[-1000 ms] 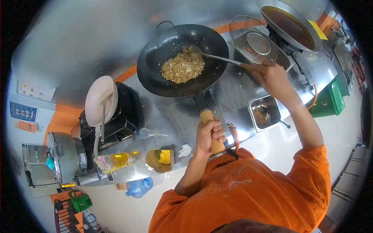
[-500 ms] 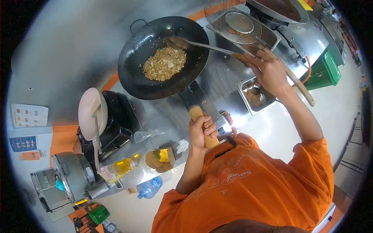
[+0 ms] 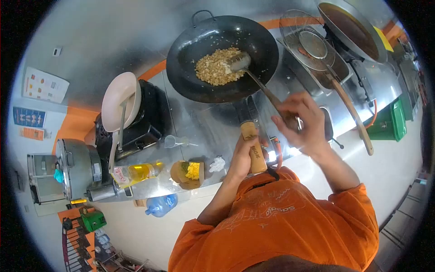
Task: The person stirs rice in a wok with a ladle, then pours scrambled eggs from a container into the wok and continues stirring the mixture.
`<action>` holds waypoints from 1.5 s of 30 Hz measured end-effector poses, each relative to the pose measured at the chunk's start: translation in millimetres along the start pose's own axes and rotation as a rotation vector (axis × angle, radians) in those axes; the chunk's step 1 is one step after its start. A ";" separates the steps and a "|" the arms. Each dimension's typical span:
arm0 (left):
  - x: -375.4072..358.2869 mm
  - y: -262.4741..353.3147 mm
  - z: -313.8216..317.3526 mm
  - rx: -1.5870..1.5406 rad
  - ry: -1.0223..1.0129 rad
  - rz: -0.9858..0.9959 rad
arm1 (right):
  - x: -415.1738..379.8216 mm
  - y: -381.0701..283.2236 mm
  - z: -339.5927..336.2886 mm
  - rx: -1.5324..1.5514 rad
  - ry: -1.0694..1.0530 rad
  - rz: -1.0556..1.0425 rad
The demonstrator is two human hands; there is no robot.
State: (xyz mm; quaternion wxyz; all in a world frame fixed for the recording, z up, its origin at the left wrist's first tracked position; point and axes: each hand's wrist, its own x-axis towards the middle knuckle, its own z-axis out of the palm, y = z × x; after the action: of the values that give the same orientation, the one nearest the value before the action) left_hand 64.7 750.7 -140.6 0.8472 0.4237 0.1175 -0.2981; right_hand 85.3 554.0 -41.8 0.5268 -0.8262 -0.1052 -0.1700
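A black wok [image 3: 181, 86] holds a heap of pale brown grains [image 3: 214, 68], which look like fried rice. My left hand [image 3: 242, 156] wraps round the wok's wooden handle [image 3: 254, 147]. The metal blade of a wok spatula [image 3: 239, 62] rests in the right part of the heap. Its shaft slants down to my right hand [image 3: 308, 122], where the handle lies loosely between thumb and fingers. Those fingers are slightly blurred and partly spread. The handle's far end is hidden at the palm.
Right of the wok, wire strainers [image 3: 312, 44] lie over a metal tray near a pan of dark liquid [image 3: 353, 27]. On the left are a pink pan [image 3: 115, 109], an oil bottle [image 3: 142, 171], a small clear measuring cup [image 3: 171, 141] and a carton with yellow food [image 3: 188, 174].
The spatula has swung from the heap's upper edge into its right side. My right hand has come down and loosened round the handle. The whole view has shifted.
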 end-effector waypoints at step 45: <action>13.4 18.7 47.2 -0.609 -0.311 -0.168 | -15.2 33.6 63.9 0.173 0.016 -0.866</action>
State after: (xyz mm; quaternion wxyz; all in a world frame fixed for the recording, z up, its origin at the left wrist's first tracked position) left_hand 84.1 716.7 -105.5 0.9151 0.0898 0.1051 -0.3789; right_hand 94.1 597.8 -100.6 0.4752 -0.6573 -0.4515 -0.3719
